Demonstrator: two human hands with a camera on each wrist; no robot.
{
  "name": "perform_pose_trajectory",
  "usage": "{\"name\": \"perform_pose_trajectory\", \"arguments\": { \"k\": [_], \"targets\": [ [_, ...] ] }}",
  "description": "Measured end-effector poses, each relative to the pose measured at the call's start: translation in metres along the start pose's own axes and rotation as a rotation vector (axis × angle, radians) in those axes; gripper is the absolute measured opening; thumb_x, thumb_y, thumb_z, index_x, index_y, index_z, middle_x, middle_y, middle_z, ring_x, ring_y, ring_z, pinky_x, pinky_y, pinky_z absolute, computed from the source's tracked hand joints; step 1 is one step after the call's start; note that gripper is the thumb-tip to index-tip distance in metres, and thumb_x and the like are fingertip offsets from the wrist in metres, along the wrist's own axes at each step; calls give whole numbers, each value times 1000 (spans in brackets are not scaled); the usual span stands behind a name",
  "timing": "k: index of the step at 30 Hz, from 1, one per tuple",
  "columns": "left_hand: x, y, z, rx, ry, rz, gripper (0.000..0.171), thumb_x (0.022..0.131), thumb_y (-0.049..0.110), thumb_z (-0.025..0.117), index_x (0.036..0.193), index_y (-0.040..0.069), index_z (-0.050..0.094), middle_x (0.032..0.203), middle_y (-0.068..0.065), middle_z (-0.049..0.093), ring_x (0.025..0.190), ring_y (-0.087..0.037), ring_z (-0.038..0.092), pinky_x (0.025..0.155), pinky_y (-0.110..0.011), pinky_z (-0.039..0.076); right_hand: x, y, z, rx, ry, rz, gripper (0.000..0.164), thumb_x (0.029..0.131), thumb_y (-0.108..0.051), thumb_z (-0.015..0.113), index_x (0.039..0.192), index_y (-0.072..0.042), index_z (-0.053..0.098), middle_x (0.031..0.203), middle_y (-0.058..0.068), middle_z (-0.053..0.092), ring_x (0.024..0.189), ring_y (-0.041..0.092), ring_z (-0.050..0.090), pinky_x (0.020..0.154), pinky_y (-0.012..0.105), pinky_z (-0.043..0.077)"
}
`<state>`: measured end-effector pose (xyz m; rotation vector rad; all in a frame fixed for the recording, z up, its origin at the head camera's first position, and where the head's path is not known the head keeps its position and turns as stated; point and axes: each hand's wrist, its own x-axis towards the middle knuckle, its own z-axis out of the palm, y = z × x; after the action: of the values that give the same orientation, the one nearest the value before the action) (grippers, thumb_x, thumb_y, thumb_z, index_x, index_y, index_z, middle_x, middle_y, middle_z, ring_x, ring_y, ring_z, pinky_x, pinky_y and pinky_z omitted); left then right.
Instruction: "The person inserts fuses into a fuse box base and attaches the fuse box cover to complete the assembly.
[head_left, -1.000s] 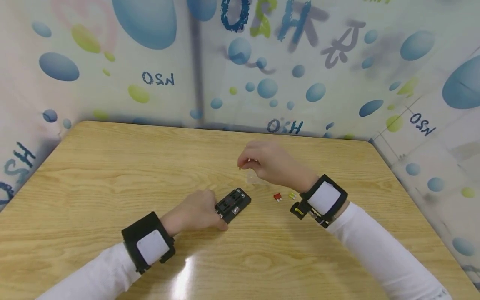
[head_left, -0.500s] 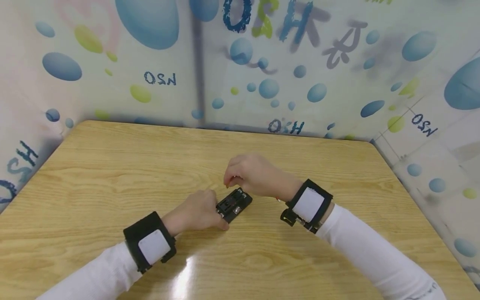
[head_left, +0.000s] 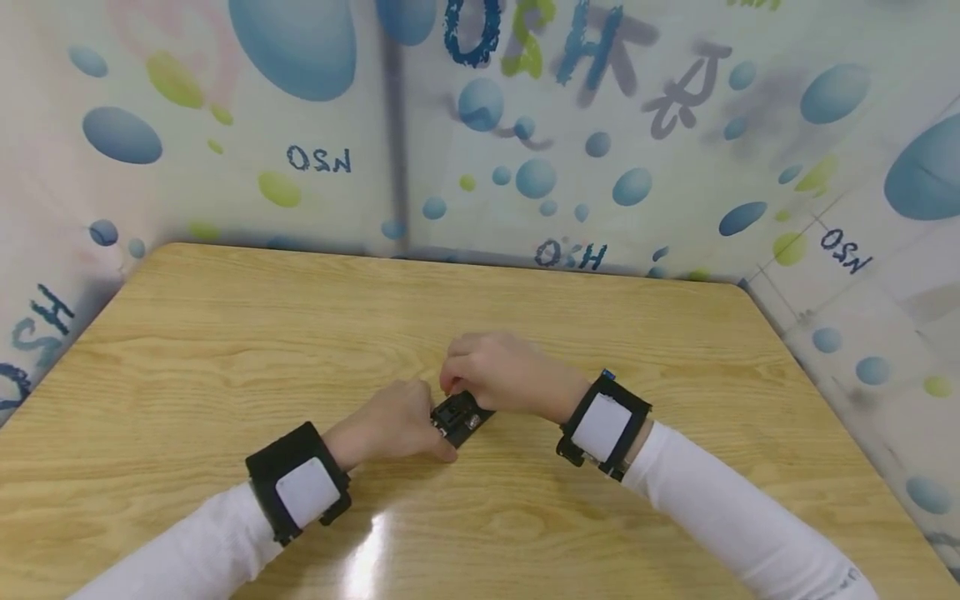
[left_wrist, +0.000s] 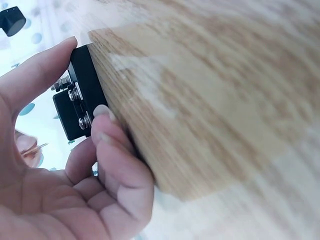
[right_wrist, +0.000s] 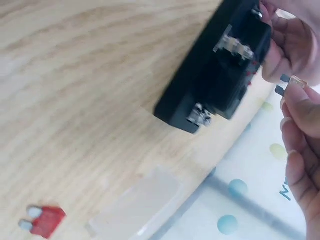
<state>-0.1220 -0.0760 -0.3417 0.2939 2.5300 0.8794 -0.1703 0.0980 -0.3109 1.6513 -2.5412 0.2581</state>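
My left hand [head_left: 393, 421] grips the near left end of a black fuse block [head_left: 459, 415] on the table. In the left wrist view the thumb lies on one side of the fuse block [left_wrist: 90, 82], with fingers curled against the other. Metal screw terminals stick out of its top. My right hand [head_left: 498, 371] is over the block's far end and hides part of it. Between thumb and fingertips it pinches a small orange-tinted blade fuse [right_wrist: 298, 81]. In the right wrist view the fuse's two metal blades point towards the block, a short gap away.
A red blade fuse [right_wrist: 48, 221] lies on the wooden table [head_left: 262, 333]. Near it is a clear flat piece of plastic [right_wrist: 140, 205]. Behind the table's far edge stands a patterned wall [head_left: 337, 208].
My right hand has come left and down from beyond the block to right over its far end, the blade fuse still pinched. The left hand and block have stayed put.
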Motion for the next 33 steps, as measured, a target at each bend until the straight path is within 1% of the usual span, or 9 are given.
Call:
{"name": "perform_pose_trajectory", "arguments": {
  "k": [3,6,10,17,26,29,30,32,33],
  "targets": [
    [0,0,0,-1,2,3,34,64,27,88,72,8,61,61,2,50,53,-12,41,50,-24,31,0,-1,4,11,-33,10,11,87,-8,71,88,-18,74,87,-5,69,83,8,63,77,24,53],
    [0,-1,0,-4,3,8,33,64,27,88,69,9,61,60,3,47,53,-12,39,50,-25,30,0,-3,7,31,-55,17,11,87,-9,71,88,-19,75,87,-6,69,82,6,63,73,22,52],
    [0,-2,1,-10,6,24,33,64,27,88,66,10,60,58,5,45,52,-11,38,49,-24,29,0,-6,11,47,-69,21,11,86,-9,71,87,-20,75,85,-8,67,79,4,61,69,19,50],
    [0,-1,0,4,7,45,32,64,27,87,65,10,60,57,5,44,53,-11,38,50,-24,30,0,-4,16,88,-48,29,13,86,-5,71,85,-17,74,84,-7,64,79,5,60,70,19,50],
    [0,-1,-1,-3,-5,15,31,65,27,87,69,9,62,58,5,46,53,-12,39,50,-24,29,1,-5,20,134,-48,40,15,83,-1,72,82,-16,72,80,-5,60,77,5,58,68,16,48],
    [0,-1,0,-7,-7,10,32,65,27,87,70,9,62,59,4,47,53,-12,39,50,-24,29,0,-6,19,113,-59,27,16,82,0,72,80,-15,72,82,-4,61,79,6,57,69,17,49],
    [0,-1,0,-9,-6,7,32,65,27,87,70,9,62,59,4,47,53,-12,40,50,-24,30,0,-7,19,85,-68,17,15,82,-1,73,81,-16,72,83,-4,62,80,7,57,71,18,49],
    [0,-1,0,-5,-5,11,32,65,27,87,69,9,61,58,4,47,52,-12,40,49,-24,29,-1,-10,17,-1,-88,-17,11,82,-6,74,83,-17,72,86,-4,64,82,9,58,74,21,50],
    [0,-2,0,-5,-4,13,32,64,27,87,68,9,61,58,5,47,52,-11,39,49,-24,29,-1,-12,16,-61,-98,-34,10,82,-8,75,85,-17,72,88,-4,65,84,9,59,76,22,51]
  ]
}}
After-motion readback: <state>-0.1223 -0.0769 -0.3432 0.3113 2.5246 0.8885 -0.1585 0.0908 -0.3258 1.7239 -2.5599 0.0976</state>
